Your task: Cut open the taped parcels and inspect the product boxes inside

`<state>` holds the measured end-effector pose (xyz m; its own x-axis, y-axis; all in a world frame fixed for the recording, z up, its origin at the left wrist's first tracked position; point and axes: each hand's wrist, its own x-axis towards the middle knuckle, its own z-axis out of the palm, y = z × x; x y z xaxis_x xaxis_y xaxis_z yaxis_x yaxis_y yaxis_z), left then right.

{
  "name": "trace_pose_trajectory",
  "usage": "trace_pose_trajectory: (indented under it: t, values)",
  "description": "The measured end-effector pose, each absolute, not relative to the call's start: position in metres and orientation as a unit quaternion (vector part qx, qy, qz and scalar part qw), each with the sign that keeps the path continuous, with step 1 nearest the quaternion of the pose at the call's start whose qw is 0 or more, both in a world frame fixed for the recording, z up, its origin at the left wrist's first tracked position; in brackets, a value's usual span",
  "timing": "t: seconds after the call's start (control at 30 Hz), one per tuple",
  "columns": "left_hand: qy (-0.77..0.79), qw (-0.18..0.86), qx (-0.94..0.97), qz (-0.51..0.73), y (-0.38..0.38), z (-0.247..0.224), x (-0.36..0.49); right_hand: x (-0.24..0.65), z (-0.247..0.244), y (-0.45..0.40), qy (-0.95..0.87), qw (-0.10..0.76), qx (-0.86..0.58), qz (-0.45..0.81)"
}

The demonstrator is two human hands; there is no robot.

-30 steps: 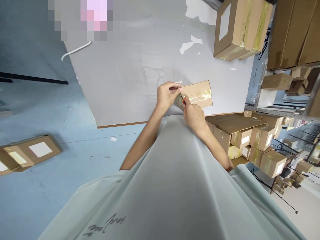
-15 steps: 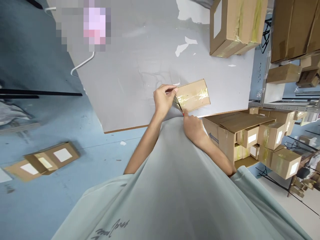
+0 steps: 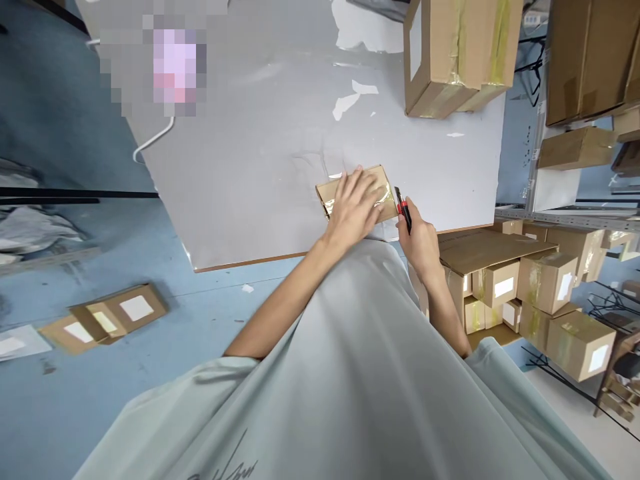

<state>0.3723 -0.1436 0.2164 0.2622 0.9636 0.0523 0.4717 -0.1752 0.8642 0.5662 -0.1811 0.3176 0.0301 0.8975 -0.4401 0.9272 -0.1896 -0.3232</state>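
Observation:
A small flat cardboard box with shiny clear tape point(image 3: 327, 192) lies on the grey table point(image 3: 240, 167) near its front edge. My left hand point(image 3: 354, 207) rests flat on top of the box, fingers spread, and covers much of it. Just beyond the box's right end, my right hand point(image 3: 421, 243) holds a red and black utility knife point(image 3: 404, 210). The knife's tip points away from me and sits close to the box's right edge, apparently not touching it.
Two taped cardboard boxes point(image 3: 440, 60) stand at the table's back right. White paper scraps point(image 3: 346, 105) lie beyond my hands. More boxes point(image 3: 500, 283) are stacked at the right below table level. An opened carton point(image 3: 120, 313) lies on the floor at left.
My left hand has moved from the box's left edge to lie spread on its top. My right hand has gone from the near left corner to the right end, and the knife now shows clearly.

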Motion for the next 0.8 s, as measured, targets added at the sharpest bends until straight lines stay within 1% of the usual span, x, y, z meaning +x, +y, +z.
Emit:
trace_pose_trajectory:
  t: [0.13, 0.27, 0.4, 0.53, 0.67, 0.8]
  values:
    - [0.499, 0.375, 0.725, 0.29, -0.146, 0.206, 0.389, 0.576, 0.301, -0.167, 0.668, -0.001, 0.684, -0.292]
    - [0.51, 0.366, 0.724, 0.285, -0.148, 0.2, 0.384, 0.572, 0.294, -0.154, 0.672, 0.017, 0.676, -0.303]
    - [0.514, 0.369, 0.719, 0.288, -0.148, 0.198, 0.383, 0.569, 0.293, -0.149, 0.67, 0.055, 0.674, -0.307]
    - [0.513, 0.368, 0.717, 0.294, -0.149, 0.197, 0.384, 0.561, 0.303, -0.149, 0.655, 0.116, 0.685, -0.296]
    - [0.509, 0.352, 0.742, 0.258, -0.151, 0.197, 0.385, 0.543, 0.313, -0.14, 0.636, 0.179, 0.699, -0.274]
    - [0.494, 0.335, 0.767, 0.236, -0.15, 0.195, 0.384, 0.527, 0.321, -0.126, 0.632, 0.206, 0.703, -0.253]
